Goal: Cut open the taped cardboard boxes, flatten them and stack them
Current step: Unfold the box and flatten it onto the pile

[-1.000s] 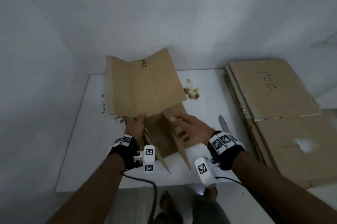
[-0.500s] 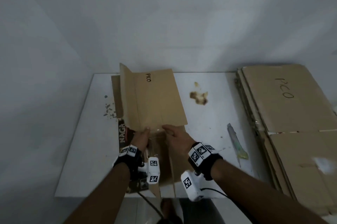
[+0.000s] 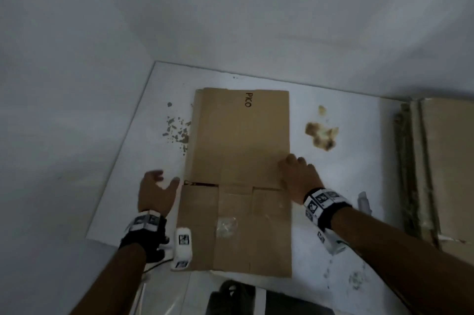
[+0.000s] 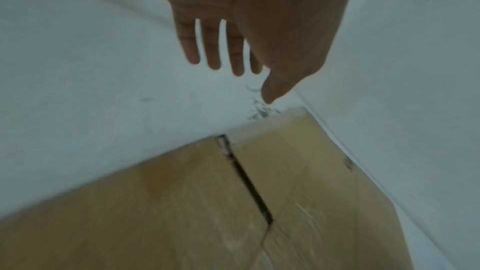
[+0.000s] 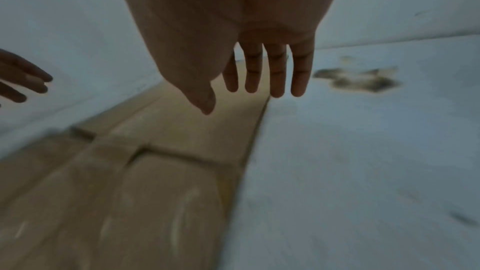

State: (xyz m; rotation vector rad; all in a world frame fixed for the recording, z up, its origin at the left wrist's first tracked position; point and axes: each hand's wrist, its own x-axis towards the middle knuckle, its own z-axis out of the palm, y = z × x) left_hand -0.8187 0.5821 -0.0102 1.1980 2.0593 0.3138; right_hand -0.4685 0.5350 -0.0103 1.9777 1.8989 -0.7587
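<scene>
Now the flattened cardboard box (image 3: 238,181) lies at frame centre on the white worktop (image 3: 333,176). Left hand (image 3: 156,191) and right hand (image 3: 300,176) flank it, grips wide, empty. Next, probably, comes lifting it onto the stack (image 3: 441,173) at right.

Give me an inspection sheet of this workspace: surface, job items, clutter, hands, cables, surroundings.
Surface: white table, brown stain and dark flecks.
Job's things: flattened box marked PKO lies flat; stack of flattened cardboard at right; box cutter beside right wrist.
Clutter: nothing else seen.
Hands: left hand open beside the box's left edge; right hand open at its right edge.
Cables: thin cable from left wrist camera.
Surroundings: plain white walls.
</scene>
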